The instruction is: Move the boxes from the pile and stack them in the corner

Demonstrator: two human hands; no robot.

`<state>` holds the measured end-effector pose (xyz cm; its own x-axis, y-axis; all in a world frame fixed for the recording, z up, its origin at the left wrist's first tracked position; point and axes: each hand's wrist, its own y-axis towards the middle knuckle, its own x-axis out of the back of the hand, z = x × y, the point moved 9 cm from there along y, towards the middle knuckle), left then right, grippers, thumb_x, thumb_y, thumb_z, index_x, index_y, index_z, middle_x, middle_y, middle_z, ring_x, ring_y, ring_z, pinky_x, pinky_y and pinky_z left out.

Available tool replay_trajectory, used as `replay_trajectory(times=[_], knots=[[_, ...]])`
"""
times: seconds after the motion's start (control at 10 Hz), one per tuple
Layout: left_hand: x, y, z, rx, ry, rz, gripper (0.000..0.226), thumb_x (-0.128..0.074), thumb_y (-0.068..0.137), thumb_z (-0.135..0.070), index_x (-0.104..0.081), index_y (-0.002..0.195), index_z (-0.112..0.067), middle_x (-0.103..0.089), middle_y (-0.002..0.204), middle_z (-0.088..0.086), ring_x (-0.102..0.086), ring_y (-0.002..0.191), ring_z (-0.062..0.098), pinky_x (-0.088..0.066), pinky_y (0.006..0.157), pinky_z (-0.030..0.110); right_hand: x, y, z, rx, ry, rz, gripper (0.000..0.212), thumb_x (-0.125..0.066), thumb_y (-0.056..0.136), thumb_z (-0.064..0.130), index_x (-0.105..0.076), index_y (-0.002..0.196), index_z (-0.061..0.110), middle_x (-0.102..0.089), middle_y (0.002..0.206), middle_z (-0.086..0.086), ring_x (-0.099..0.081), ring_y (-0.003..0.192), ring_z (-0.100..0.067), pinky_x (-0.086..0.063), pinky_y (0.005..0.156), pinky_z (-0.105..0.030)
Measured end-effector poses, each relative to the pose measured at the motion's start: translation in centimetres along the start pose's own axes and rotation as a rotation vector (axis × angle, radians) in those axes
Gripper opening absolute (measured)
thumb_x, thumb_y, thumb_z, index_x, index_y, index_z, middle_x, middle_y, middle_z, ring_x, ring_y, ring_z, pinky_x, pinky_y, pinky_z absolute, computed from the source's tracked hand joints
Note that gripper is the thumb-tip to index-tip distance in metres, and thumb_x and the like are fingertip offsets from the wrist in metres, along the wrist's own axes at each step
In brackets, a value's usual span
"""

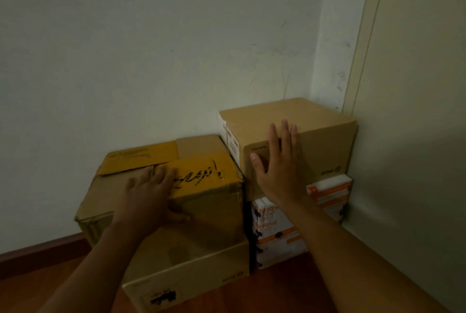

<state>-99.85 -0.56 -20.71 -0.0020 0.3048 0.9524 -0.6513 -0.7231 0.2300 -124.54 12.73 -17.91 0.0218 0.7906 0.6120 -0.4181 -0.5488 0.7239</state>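
At the room's corner, where the pale wall (151, 48) meets the side wall (416, 136), you have four boxes in two stacks of two.

Item 1, quantity one: yellow-taped box (201, 186), top of the left stack, black scrawl on its tape. Your left hand (148, 191) lies flat on its top near the front edge, fingers (164, 174) spread and gripping nothing, the thumb hooked over the front face.

Item 2, quantity one: lower brown box (196, 270), on the floor under item 1, its front face jutting out toward you beyond the box above.

Item 3, quantity one: plain brown box (325, 146), top of the right stack, its right side close against the side wall; whether it touches the rear wall you cannot tell. Your right hand (277, 164) presses palm-flat on its front face, fingers (285, 133) spread and pointing up, holding nothing.

Item 4, quantity one: white and orange box (277, 237), on the floor under item 3.

Edges: items 1 and 3 stand side by side, touching or nearly so; item 3 rises higher than item 1. Item 1's left front corner is creased.

Open room: wooden floor (290, 287) lies bare in front of the stacks, and also to the left along the dark skirting board (37, 249). Wall space is free above both stacks.
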Motion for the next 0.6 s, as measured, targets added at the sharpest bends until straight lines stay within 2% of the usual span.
replay_trajectory(times=[0.2,0.3,0.4,0.5,0.6], knots=[[0.0,-0.1,-0.2,0.007,-0.002,0.016,0.121,-0.063,0.058,-0.082,-0.014,0.153,-0.026,-0.019,0.161,0.002,-0.017,0.149,0.030,-0.029,0.110,0.050,0.3,-0.2,0.1,-0.025,-0.020,0.003,0.077,-0.042,0.096,0.054,-0.020,0.158,0.014,-0.009,0.167,-0.013,0.001,0.154,-0.033,-0.014,0.122,-0.053],[0.2,-0.5,-0.2,0.010,-0.040,0.044,0.122,-0.065,0.060,-0.080,-0.012,0.154,-0.023,-0.017,0.162,0.005,-0.015,0.149,0.033,-0.027,0.111,0.053,0.7,0.1,0.4,-0.072,-0.053,0.107,0.077,-0.038,0.096,0.056,-0.020,0.158,0.015,-0.007,0.168,-0.012,0.004,0.154,-0.030,-0.010,0.123,-0.050],[0.3,-0.8,-0.2,-0.004,-0.090,0.035,0.117,-0.050,0.062,-0.089,-0.017,0.154,-0.023,-0.020,0.162,0.007,-0.018,0.148,0.035,-0.027,0.110,0.055,0.8,0.2,0.5,-0.121,-0.074,0.209,0.075,-0.042,0.099,0.051,-0.016,0.159,0.016,0.000,0.168,-0.011,0.011,0.154,-0.029,0.001,0.122,-0.043],[1.4,-2.1,-0.1,-0.006,-0.198,-0.090,0.104,-0.019,0.072,-0.091,-0.028,0.151,-0.025,-0.027,0.162,0.003,-0.023,0.148,0.031,-0.026,0.113,0.052,1.1,0.0,1.1,-0.159,-0.063,0.266,0.077,-0.048,0.099,0.046,-0.013,0.159,0.013,0.006,0.168,-0.012,0.014,0.153,-0.031,0.001,0.122,-0.043],[1.7,-3.6,1.3,0.122,-0.289,-0.215,0.092,-0.012,0.086,-0.079,-0.027,0.154,-0.018,-0.025,0.163,0.005,-0.019,0.150,0.028,-0.019,0.118,0.051,2.3,0.1,2.4,-0.224,-0.024,0.411,0.079,-0.051,0.100,0.040,-0.006,0.160,0.015,0.012,0.167,-0.011,0.014,0.153,-0.029,-0.002,0.122,-0.042]])
